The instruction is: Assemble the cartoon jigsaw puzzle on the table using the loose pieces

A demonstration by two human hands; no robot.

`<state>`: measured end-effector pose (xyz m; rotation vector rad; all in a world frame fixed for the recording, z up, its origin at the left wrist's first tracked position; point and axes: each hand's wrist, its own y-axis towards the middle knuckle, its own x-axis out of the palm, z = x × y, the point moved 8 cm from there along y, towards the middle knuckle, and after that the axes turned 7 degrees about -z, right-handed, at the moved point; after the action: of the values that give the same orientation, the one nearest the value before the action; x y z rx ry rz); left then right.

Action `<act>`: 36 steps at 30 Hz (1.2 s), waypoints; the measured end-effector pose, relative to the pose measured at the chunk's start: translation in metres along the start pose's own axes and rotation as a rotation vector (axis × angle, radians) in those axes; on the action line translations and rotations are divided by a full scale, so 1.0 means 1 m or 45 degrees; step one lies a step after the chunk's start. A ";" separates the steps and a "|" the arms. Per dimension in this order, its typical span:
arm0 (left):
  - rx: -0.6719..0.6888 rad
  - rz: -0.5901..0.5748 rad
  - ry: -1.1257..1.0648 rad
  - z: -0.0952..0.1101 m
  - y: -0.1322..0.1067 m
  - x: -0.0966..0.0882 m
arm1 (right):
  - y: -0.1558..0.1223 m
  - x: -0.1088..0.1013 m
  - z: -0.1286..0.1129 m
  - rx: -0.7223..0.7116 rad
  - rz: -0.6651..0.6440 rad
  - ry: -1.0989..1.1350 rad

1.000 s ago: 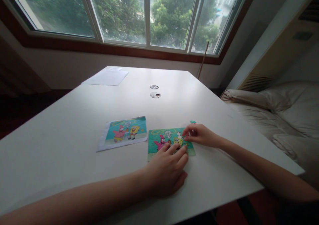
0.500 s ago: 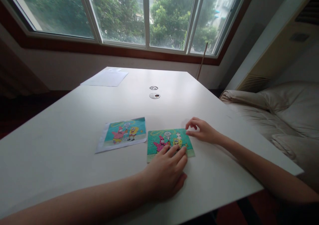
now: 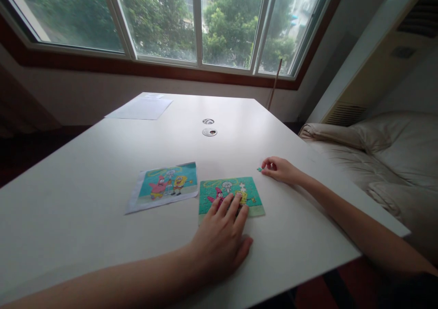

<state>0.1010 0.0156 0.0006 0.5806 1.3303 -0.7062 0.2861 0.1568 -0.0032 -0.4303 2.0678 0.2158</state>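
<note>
A small cartoon jigsaw puzzle [image 3: 231, 192] lies on the white table [image 3: 102, 163], with one white gap near its top middle. My left hand [image 3: 222, 240] rests flat on the puzzle's near edge, fingers stretched out over the picture. My right hand [image 3: 278, 168] is just beyond the puzzle's far right corner, fingers pinched on a small teal puzzle piece [image 3: 260, 169] at the table surface. A printed reference picture [image 3: 164, 186] of the same cartoon lies to the left of the puzzle.
A sheet of paper [image 3: 140, 109] lies at the table's far left. Two round cable grommets [image 3: 208, 127] sit in the table's middle. A bed with beige bedding [image 3: 386, 158] is close on the right. Windows run along the far wall.
My right hand left the puzzle's top right part and moved away to the loose teal piece, closing its fingers on it. My left hand stayed pressed on the puzzle.
</note>
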 end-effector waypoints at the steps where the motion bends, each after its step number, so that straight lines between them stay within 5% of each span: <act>1: -0.001 -0.004 0.001 0.000 0.000 0.001 | 0.001 0.001 0.002 0.016 -0.021 0.040; 7: 0.020 0.014 0.003 0.001 0.001 -0.001 | 0.000 0.003 -0.005 -0.036 -0.023 0.184; 13: 0.036 0.020 0.002 0.003 0.002 -0.002 | -0.005 0.012 -0.053 -0.223 0.046 0.351; 19: 0.061 0.032 0.003 0.004 0.001 -0.001 | -0.015 0.027 -0.098 -0.484 -0.139 0.272; 36: 0.057 0.025 -0.011 0.005 0.003 -0.002 | -0.017 0.035 -0.111 -0.667 -0.132 -0.085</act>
<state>0.1067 0.0142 0.0030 0.6255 1.3019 -0.7231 0.1880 0.0979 0.0234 -0.8316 1.9025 0.7060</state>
